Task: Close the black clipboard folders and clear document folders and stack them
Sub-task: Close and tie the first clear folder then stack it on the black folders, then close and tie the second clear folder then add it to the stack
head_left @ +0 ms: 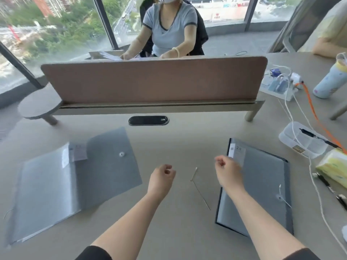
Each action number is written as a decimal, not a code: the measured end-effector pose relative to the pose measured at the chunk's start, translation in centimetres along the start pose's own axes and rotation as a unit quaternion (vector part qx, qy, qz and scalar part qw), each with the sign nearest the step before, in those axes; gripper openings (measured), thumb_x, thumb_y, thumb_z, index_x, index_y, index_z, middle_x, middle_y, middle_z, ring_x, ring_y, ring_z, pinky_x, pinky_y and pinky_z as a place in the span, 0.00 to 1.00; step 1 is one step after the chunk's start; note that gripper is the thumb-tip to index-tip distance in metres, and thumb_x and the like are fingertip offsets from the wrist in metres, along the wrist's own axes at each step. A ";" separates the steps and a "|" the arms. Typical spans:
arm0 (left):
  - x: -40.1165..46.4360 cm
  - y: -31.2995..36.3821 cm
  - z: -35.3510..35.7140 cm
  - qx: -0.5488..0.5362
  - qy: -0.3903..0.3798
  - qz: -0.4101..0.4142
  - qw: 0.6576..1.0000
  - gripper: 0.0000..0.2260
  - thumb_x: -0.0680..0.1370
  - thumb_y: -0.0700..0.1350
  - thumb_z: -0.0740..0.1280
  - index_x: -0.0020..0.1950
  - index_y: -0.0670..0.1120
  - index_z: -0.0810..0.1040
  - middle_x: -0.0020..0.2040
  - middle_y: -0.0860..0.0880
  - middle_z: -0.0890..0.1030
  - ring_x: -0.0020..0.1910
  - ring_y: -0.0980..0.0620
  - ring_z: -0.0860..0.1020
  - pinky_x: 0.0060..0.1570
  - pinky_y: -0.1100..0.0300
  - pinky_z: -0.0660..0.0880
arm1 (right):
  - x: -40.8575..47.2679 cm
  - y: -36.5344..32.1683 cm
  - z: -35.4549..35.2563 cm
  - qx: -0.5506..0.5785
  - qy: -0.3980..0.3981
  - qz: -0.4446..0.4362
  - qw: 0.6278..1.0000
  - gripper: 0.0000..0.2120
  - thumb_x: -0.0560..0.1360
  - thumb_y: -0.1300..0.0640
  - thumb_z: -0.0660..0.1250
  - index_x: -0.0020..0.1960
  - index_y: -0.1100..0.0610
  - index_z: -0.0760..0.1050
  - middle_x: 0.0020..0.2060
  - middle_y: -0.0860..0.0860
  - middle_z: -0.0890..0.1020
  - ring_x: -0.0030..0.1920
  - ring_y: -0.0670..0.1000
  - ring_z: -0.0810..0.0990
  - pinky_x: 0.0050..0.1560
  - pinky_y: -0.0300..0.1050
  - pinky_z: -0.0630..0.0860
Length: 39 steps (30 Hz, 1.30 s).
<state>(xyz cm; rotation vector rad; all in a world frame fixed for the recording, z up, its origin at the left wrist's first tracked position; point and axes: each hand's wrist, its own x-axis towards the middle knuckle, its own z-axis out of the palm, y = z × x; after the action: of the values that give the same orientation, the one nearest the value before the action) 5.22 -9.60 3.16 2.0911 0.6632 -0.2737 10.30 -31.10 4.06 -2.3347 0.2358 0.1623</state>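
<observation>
A clear document folder [47, 194] lies on the left of the desk with its grey flap [110, 162] folded open toward the middle, a round button on the flap. On the right, a closed stack of folders [262, 184] lies with a clear grey one on top over a black edge, its string closure near the right side. My left hand [162, 176] hovers over the desk's middle, fingers loosely curled, holding nothing. My right hand [228, 170] hovers at the stack's left edge, fingers curled, nothing visibly in it. A thin stick [201, 190] lies between my hands.
A brown divider screen [150, 79] spans the desk's far side, a person seated behind it. At the right are a plastic box [300, 141] with a pen, a tissue pack [334, 166], cables, a power strip [279, 87] and a bottle [330, 79]. A black cable grommet [148, 120] sits mid-desk.
</observation>
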 end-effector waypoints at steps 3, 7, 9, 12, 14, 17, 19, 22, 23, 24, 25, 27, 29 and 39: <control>0.3 -3.6 -4.3 0.035 0.052 -0.008 0.998 0.15 0.78 0.49 0.64 0.63 0.47 0.79 0.59 0.46 0.78 0.59 0.47 0.77 0.56 0.57 0.72 | -1.2 -3.9 4.4 -0.020 -0.069 -0.031 0.997 0.12 0.77 0.60 0.61 0.57 0.54 0.80 0.53 0.52 0.84 0.54 0.55 0.81 0.48 0.42 0.72; 0.3 -9.0 -9.4 0.116 0.099 -0.038 0.988 0.19 0.78 0.50 0.66 0.69 0.50 0.75 0.68 0.47 0.73 0.67 0.44 0.68 0.63 0.53 0.69 | -3.6 -8.1 10.5 -0.060 -0.140 -0.046 0.987 0.16 0.77 0.58 0.61 0.63 0.54 0.79 0.57 0.53 0.84 0.58 0.54 0.81 0.52 0.43 0.73; 0.2 -11.6 -11.7 0.153 0.125 -0.048 0.979 0.21 0.77 0.51 0.66 0.70 0.52 0.73 0.70 0.48 0.71 0.69 0.45 0.66 0.65 0.52 0.68 | -4.8 -10.1 13.5 -0.078 -0.181 -0.048 0.979 0.18 0.77 0.57 0.60 0.66 0.54 0.76 0.60 0.53 0.83 0.60 0.54 0.80 0.55 0.45 0.74; 0.2 -14.9 -14.7 0.193 0.149 -0.068 0.968 0.25 0.77 0.53 0.66 0.74 0.54 0.68 0.77 0.47 0.64 0.76 0.44 0.59 0.71 0.50 0.62 | -6.1 -12.3 17.6 -0.113 -0.223 -0.044 0.967 0.22 0.77 0.55 0.60 0.71 0.52 0.71 0.64 0.52 0.79 0.63 0.55 0.78 0.57 0.47 0.74; 0.4 -16.7 -16.2 0.211 0.149 -0.083 0.963 0.28 0.77 0.53 0.65 0.77 0.55 0.63 0.80 0.45 0.57 0.78 0.43 0.54 0.74 0.49 0.57 | -6.7 -13.3 19.8 -0.138 -0.229 -0.049 0.962 0.24 0.77 0.53 0.61 0.73 0.52 0.68 0.68 0.52 0.75 0.66 0.56 0.75 0.60 0.48 0.73; 1.1 -19.1 -18.3 0.224 0.145 -0.110 0.957 0.33 0.77 0.55 0.65 0.79 0.55 0.55 0.81 0.45 0.50 0.79 0.43 0.50 0.75 0.47 0.54 | -7.1 -14.6 22.7 -0.144 -0.225 -0.040 0.963 0.25 0.76 0.53 0.62 0.73 0.54 0.67 0.68 0.55 0.72 0.67 0.57 0.71 0.62 0.49 0.71; 1.6 -20.4 -19.3 0.229 0.136 -0.122 0.956 0.36 0.77 0.56 0.65 0.80 0.54 0.51 0.81 0.44 0.49 0.79 0.43 0.49 0.75 0.46 0.54 | -7.0 -15.4 24.1 -0.149 -0.208 -0.027 0.966 0.25 0.76 0.53 0.63 0.71 0.57 0.68 0.66 0.57 0.73 0.66 0.58 0.72 0.61 0.49 0.70; 2.1 -21.8 -20.0 0.226 0.130 -0.128 0.957 0.38 0.77 0.57 0.66 0.80 0.53 0.48 0.81 0.44 0.48 0.80 0.43 0.49 0.76 0.46 0.54 | -6.6 -16.0 25.5 -0.162 -0.175 0.000 0.971 0.22 0.74 0.53 0.63 0.66 0.59 0.72 0.61 0.59 0.75 0.61 0.59 0.75 0.58 0.49 0.72; 2.3 -22.1 -20.2 0.221 0.127 -0.130 0.958 0.39 0.77 0.57 0.66 0.80 0.53 0.47 0.81 0.44 0.48 0.80 0.43 0.49 0.76 0.46 0.54 | -6.4 -16.2 25.9 -0.161 -0.169 0.012 0.972 0.20 0.74 0.54 0.63 0.64 0.59 0.73 0.60 0.59 0.75 0.59 0.60 0.75 0.56 0.49 0.72; 2.4 -22.4 -20.3 0.215 0.123 -0.130 0.960 0.39 0.77 0.57 0.66 0.80 0.53 0.47 0.81 0.44 0.48 0.80 0.43 0.48 0.76 0.46 0.54 | -6.3 -16.5 26.1 -0.156 -0.167 0.024 0.973 0.18 0.73 0.54 0.62 0.61 0.59 0.74 0.58 0.59 0.76 0.57 0.60 0.76 0.53 0.49 0.72; 2.4 -22.7 -20.4 0.211 0.119 -0.129 0.962 0.39 0.77 0.57 0.66 0.80 0.53 0.47 0.81 0.45 0.47 0.80 0.43 0.48 0.76 0.46 0.54 | -5.9 -16.5 26.5 -0.145 -0.164 0.039 0.975 0.16 0.73 0.55 0.61 0.58 0.60 0.75 0.56 0.58 0.76 0.55 0.60 0.77 0.50 0.49 0.72; 2.4 -23.0 -20.6 0.214 0.114 -0.125 0.962 0.39 0.76 0.58 0.66 0.80 0.54 0.47 0.81 0.46 0.47 0.79 0.44 0.49 0.75 0.47 0.55 | -5.4 -16.7 27.0 -0.127 -0.159 0.070 0.977 0.15 0.71 0.55 0.61 0.54 0.60 0.76 0.53 0.58 0.78 0.52 0.61 0.78 0.48 0.49 0.73; 2.4 -23.3 -20.7 0.220 0.117 -0.122 0.961 0.39 0.76 0.59 0.65 0.80 0.55 0.48 0.81 0.46 0.48 0.79 0.44 0.50 0.74 0.48 0.56 | -4.8 -16.8 27.5 -0.114 -0.155 0.090 0.977 0.14 0.68 0.54 0.61 0.50 0.57 0.77 0.48 0.57 0.79 0.49 0.61 0.79 0.47 0.49 0.73; 2.5 -24.0 -21.5 0.210 0.146 -0.109 0.960 0.35 0.75 0.59 0.66 0.78 0.55 0.54 0.80 0.49 0.56 0.75 0.44 0.59 0.69 0.50 0.61 | -4.1 -18.0 26.5 0.006 -0.167 0.130 0.977 0.05 0.70 0.57 0.64 0.43 0.56 0.68 0.35 0.54 0.79 0.30 0.56 0.75 0.30 0.43 0.68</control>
<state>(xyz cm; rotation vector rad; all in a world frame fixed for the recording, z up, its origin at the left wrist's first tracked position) -7.11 19.75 -2.36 2.4942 1.0941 -0.2452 8.99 0.76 -1.19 -2.2138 0.3710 0.6737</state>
